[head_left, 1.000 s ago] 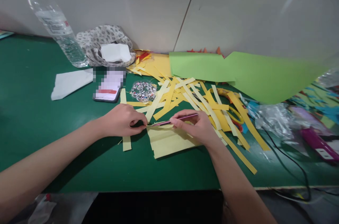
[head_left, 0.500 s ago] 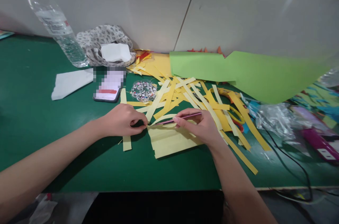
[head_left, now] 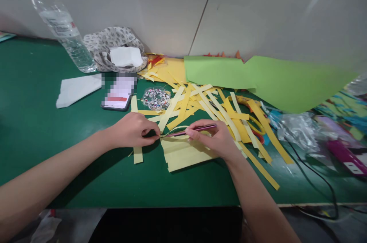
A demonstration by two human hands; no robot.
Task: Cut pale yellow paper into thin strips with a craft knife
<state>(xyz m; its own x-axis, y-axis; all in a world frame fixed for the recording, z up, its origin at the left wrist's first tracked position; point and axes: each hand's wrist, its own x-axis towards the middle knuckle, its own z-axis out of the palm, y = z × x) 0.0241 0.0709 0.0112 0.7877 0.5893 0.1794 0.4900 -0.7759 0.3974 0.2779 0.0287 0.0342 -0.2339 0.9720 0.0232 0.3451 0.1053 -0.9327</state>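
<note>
Below a grey wall (head_left: 160, 5), the green bench (head_left: 100, 181) filled the frame from left to right, with yellow strips (head_left: 179, 111) scattered over its centre and right of centre. In the lower centre lay a pale yellow sheet (head_left: 186, 155), its upper-left corner pinched by the left hand (head_left: 136, 130), while the right hand (head_left: 213, 136) gripped a slim pink tool (head_left: 179, 134) like a pen along its top edge. The step seemed to be working that edge with the tool; the next move appeared to call for a firm pinch and a steady tool angle.
</note>
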